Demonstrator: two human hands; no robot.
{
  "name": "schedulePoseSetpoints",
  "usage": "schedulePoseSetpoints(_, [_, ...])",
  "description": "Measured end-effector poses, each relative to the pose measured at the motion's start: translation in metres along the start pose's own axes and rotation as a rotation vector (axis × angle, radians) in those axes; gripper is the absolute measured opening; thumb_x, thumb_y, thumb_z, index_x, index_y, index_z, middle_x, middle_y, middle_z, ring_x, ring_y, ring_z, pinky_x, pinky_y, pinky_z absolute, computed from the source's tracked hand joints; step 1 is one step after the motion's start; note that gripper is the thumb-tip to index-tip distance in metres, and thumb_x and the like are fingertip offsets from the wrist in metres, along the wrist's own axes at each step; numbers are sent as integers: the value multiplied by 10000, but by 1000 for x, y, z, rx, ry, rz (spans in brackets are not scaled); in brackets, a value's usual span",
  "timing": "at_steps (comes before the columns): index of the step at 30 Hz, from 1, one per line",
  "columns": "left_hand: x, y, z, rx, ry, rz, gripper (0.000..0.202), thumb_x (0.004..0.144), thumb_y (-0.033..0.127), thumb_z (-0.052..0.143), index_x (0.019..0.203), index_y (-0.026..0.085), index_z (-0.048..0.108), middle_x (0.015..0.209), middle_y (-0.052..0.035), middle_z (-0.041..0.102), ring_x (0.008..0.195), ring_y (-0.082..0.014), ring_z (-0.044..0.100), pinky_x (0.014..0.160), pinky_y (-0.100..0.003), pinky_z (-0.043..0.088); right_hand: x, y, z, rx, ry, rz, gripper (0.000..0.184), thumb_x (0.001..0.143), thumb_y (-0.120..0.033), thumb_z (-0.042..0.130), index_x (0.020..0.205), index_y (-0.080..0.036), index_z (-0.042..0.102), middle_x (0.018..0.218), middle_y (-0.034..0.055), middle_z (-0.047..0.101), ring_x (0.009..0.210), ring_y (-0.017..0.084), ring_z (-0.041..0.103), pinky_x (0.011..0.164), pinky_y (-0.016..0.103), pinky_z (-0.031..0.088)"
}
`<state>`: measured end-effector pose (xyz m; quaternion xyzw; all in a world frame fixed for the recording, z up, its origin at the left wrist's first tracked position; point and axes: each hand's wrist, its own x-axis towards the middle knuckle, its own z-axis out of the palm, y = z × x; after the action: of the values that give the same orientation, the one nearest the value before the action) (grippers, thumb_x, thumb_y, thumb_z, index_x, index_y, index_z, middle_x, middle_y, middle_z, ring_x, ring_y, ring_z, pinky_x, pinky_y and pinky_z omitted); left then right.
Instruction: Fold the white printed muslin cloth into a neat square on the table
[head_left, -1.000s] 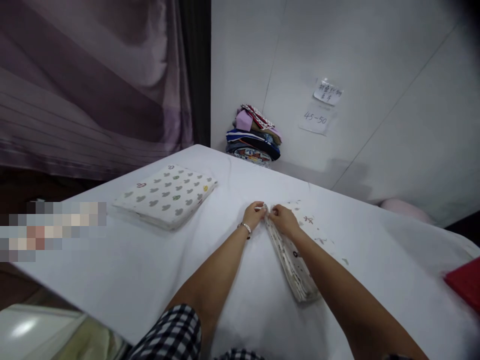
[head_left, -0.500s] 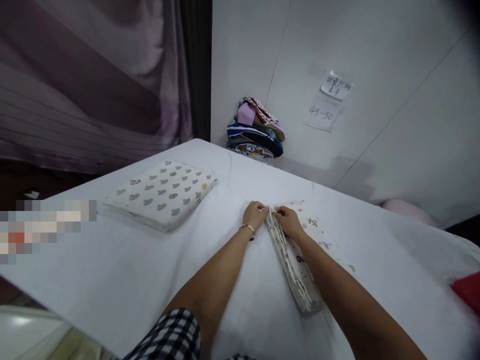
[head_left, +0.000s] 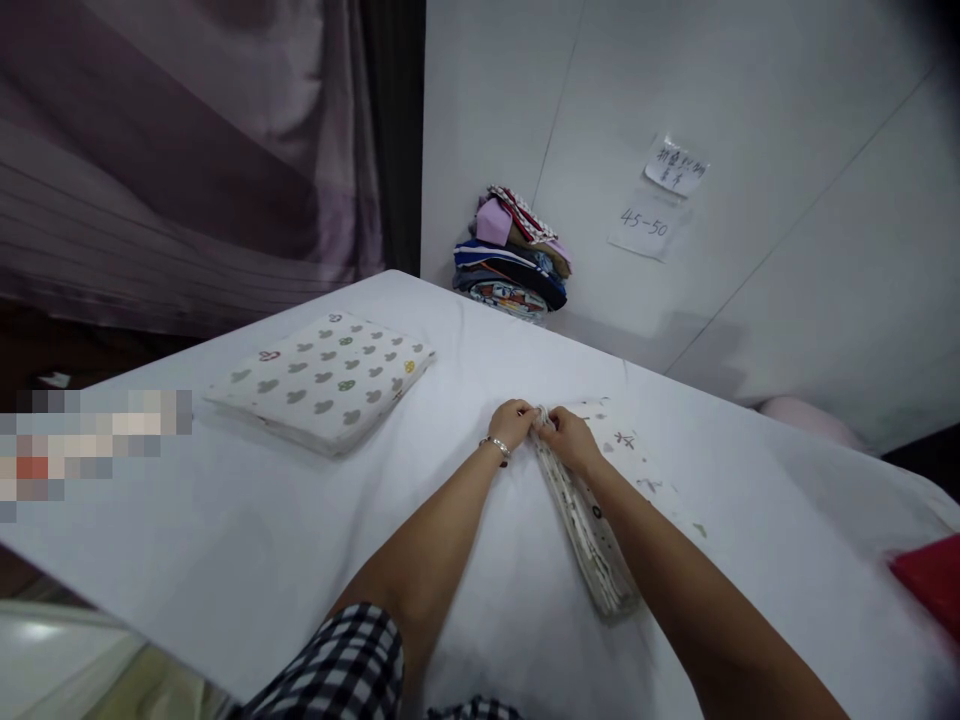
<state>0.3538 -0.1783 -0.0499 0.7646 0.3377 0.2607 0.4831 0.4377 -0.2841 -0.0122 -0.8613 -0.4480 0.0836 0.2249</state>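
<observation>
Both my hands pinch the far end of a white printed cloth (head_left: 581,540), gathered into a narrow strip of many layers on the table. My left hand (head_left: 512,424), with a bracelet at the wrist, grips the edge from the left. From the right, my right hand (head_left: 568,438) closes on the same end, its fingertips almost meeting the left ones. A flatter part of the cloth with small printed figures spreads out to the right, under and beyond my right forearm. The fingertips partly hide the gripped layers.
A folded white cloth with grey mushroom-like shapes (head_left: 322,380) lies on the white table (head_left: 247,560) to the left. Beyond the far edge, a stack of folded fabrics (head_left: 511,255) stands against the wall. Something red (head_left: 930,575) lies at the right edge. Paper notes (head_left: 643,225) hang on the wall.
My hands stay at the same end of the cloth, with the fingers shifting slightly on the gathered layers. The view has moved a little; the other things stay put.
</observation>
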Motion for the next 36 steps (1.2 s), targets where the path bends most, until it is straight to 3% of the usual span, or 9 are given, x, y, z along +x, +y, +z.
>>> schedulePoseSetpoints(4, [1, 2, -1, -16, -28, 15, 180, 784, 274, 554, 719, 172, 687, 790, -19, 656, 762, -132, 569, 720, -230, 432, 2, 1, 1, 6, 18, 61, 215, 729, -381, 588, 800, -177, 585, 713, 31, 600, 643, 153, 496, 564, 247, 303])
schedulePoseSetpoints(10, [1, 3, -8, 9, -30, 6, 163, 764, 251, 562, 739, 183, 707, 828, -20, 673, 790, -144, 581, 733, -231, 435, 6, 17, 7, 434, 79, 97, 168, 668, -328, 583, 734, -173, 592, 682, 14, 614, 655, 150, 533, 596, 251, 377])
schedulePoseSetpoints(15, [-2, 3, -12, 96, 26, -48, 160, 737, 289, 586, 682, 181, 690, 848, -49, 664, 775, -170, 570, 732, -269, 421, 3, 23, 8, 602, 79, 135, 277, 682, -416, 519, 777, -159, 562, 694, 28, 635, 585, 145, 554, 516, 248, 413])
schedulePoseSetpoints(21, [-5, 5, -8, 250, -19, -41, 213, 705, 379, 623, 646, 185, 689, 851, -70, 659, 786, -184, 569, 694, -260, 395, 1, 22, 9, 691, 88, 146, 280, 644, -416, 552, 767, -164, 552, 674, 20, 628, 547, 137, 546, 489, 243, 412])
schedulePoseSetpoints(30, [-1, 4, -2, 28, -135, -54, 258, 747, 358, 556, 666, 159, 698, 636, -1, 631, 622, -124, 524, 603, -226, 386, 2, 21, 9, 605, 73, 125, 292, 667, -425, 568, 791, -160, 584, 696, 23, 625, 626, 157, 554, 552, 257, 420])
schedulePoseSetpoints(36, [-1, 10, -5, -14, -198, -80, 243, 746, 326, 560, 677, 144, 705, 591, 22, 607, 587, -105, 514, 563, -200, 388, -1, 7, 1, 128, 35, 82, 288, 691, -386, 598, 888, -177, 584, 802, 50, 630, 729, 189, 550, 618, 271, 378])
